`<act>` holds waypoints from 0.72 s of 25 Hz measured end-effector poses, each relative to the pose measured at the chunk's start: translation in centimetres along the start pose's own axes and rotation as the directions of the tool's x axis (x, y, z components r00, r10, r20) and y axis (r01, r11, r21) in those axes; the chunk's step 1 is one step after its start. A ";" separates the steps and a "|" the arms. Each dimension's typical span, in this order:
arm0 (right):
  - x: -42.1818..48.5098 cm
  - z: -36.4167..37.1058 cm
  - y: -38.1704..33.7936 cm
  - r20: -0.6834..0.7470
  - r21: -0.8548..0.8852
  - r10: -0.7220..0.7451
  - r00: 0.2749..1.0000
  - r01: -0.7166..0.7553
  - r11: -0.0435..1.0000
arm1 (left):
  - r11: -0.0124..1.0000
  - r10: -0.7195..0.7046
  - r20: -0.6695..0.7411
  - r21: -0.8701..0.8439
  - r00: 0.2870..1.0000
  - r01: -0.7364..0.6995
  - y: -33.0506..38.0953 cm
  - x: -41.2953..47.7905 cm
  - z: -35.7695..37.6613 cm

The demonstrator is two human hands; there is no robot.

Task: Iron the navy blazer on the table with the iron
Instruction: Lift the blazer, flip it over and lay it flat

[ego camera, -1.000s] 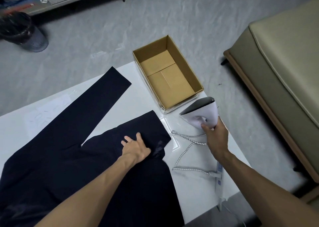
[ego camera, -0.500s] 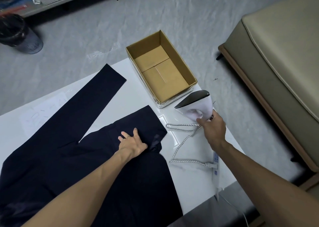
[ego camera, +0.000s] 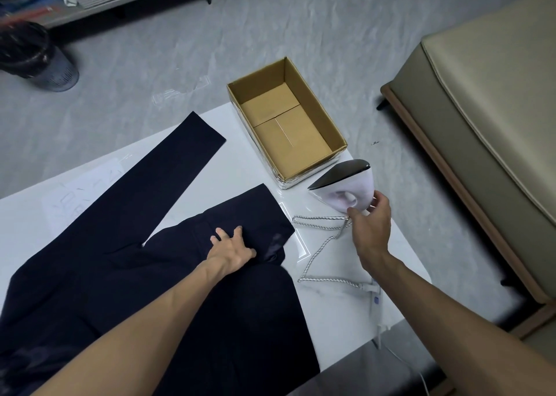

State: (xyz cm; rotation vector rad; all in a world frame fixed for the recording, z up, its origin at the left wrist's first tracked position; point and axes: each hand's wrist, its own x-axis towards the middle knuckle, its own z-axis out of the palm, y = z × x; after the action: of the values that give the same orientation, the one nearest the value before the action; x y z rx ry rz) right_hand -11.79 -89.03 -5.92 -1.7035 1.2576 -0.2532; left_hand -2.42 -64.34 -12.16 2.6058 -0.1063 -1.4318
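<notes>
Pressing navy blazer flat on surface with left grip, fingers spread. Clamping iron with right grip, tilted, just beside cardboard box, clear of cloth. Likely trouble: snagging looped cord on the swing over, or scorching spread fingers if landed close.

You get soft, even light; the white table shows a faint sheen, your wide lens bends the edges, and the bin blurs.

Navy blazer, white iron with dark soleplate, brown cardboard box, glossy white table
</notes>
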 end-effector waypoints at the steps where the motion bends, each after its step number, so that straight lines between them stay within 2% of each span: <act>1: -0.4 0.1 0.0 -0.055 0.022 0.036 0.998 -0.035 0.999 | 1.000 0.007 -0.001 -0.002 1.000 -0.007 -0.2 0.0 -0.1; 4: -2.1 0.5 -0.1 -0.225 0.095 0.081 0.971 -0.061 0.994 | 1.000 0.010 -0.001 0.004 1.000 -0.010 -0.5 0.1 -0.1; 6: -4.5 0.8 -0.3 -0.223 0.029 -0.059 0.973 0.067 0.997 | 1.000 0.021 -0.020 0.006 1.000 -0.021 -0.8 -0.1 -0.2; 7: -5.9 1.2 -0.4 -0.162 -0.011 -0.160 0.974 0.161 0.987 | 0.999 0.031 -0.048 -0.011 0.998 -0.032 -1.1 -0.4 -0.4; 9: -8.9 2.5 -1.3 0.054 -0.037 -0.316 0.947 0.318 0.947 | 0.989 0.035 -0.129 -0.139 0.991 -0.053 -2.4 -1.2 -1.4; 11: -11.2 5.1 -2.4 0.316 -0.038 -0.371 0.873 0.402 0.915 | 0.944 0.011 -0.195 -0.321 0.981 -0.074 -4.4 -2.2 -2.8; 15: -14.2 13.4 -5.5 0.682 -0.144 -0.245 0.689 0.456 0.878 | 0.842 -0.107 -0.359 -0.529 0.927 -0.108 -11.8 -4.1 -5.5; 17: -16.3 18.5 -6.7 0.819 -0.197 -0.171 0.548 0.547 0.813 | 0.813 -0.216 -0.449 -0.575 0.867 -0.096 -17.8 -5.1 -6.5; 18: -17.7 21.2 -7.2 0.870 -0.215 -0.145 0.471 0.627 0.749 | 0.815 -0.281 -0.494 -0.576 0.823 -0.068 -21.4 -5.7 -6.8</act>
State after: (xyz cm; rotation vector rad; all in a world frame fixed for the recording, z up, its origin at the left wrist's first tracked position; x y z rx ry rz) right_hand -1.55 -62.41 -4.85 -2.1743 0.1566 0.6425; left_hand -0.09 -41.72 -7.68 2.3902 0.4909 -0.5148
